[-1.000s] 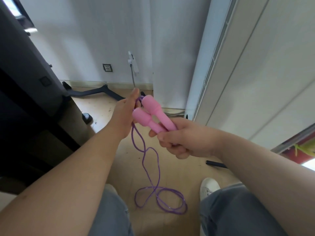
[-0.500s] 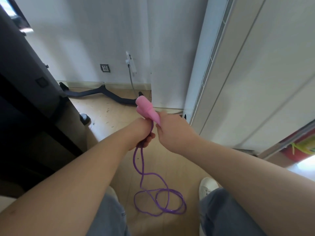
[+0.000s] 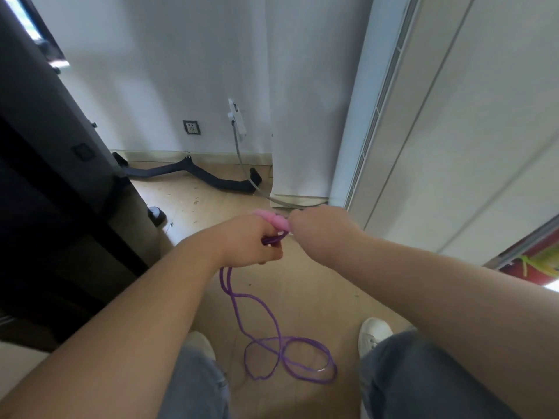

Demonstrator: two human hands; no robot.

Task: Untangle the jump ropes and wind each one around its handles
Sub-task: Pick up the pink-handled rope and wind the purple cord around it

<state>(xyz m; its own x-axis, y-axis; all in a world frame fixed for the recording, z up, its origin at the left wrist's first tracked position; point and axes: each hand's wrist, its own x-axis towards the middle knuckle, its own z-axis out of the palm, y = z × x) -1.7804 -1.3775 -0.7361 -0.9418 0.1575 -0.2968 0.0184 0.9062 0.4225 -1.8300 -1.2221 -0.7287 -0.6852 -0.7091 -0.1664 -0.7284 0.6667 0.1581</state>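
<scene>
Two pink handles (image 3: 273, 220) of a jump rope lie side by side between my hands, mostly hidden by them. My right hand (image 3: 320, 231) is closed around the handles from the right. My left hand (image 3: 251, 246) grips the purple rope (image 3: 260, 306) just under the handles, where a short loop shows at its fingers. From my left hand the rope hangs down in curves and ends in loose loops on the wooden floor (image 3: 302, 282) between my shoes.
A dark piece of furniture (image 3: 51, 182) fills the left side. A black bent bar (image 3: 193, 173) lies by the back wall under a socket (image 3: 191, 127) and a grey cable (image 3: 245, 164). White cabinet panels (image 3: 438, 116) stand on the right. My white shoe (image 3: 373, 332) rests beside the rope loops.
The handles have tipped from upright to lying nearly flat between my hands. My left hand has come down onto the rope under them. The loops on the floor have shifted slightly.
</scene>
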